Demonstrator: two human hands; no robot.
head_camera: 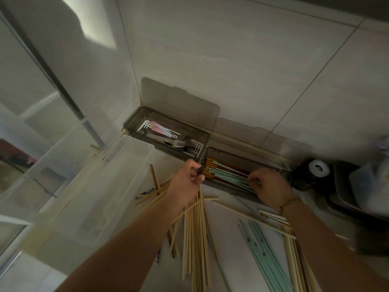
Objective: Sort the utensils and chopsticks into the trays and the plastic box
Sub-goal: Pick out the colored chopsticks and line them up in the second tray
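Dim tiled corner

Large pale wall tiles (231,60) with thin dark grout lines at far; patch of light (92,24) high on left wall; pale surface (229,228) near, in shadow.

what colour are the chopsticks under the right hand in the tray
Mint green chopsticks, beside red and gold ones; the head view shows them under the right hand.

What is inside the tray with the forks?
Inside the left tray lie forks and pastel-handled utensils on a white slotted insert. Whatever sits beneath that insert is hidden.
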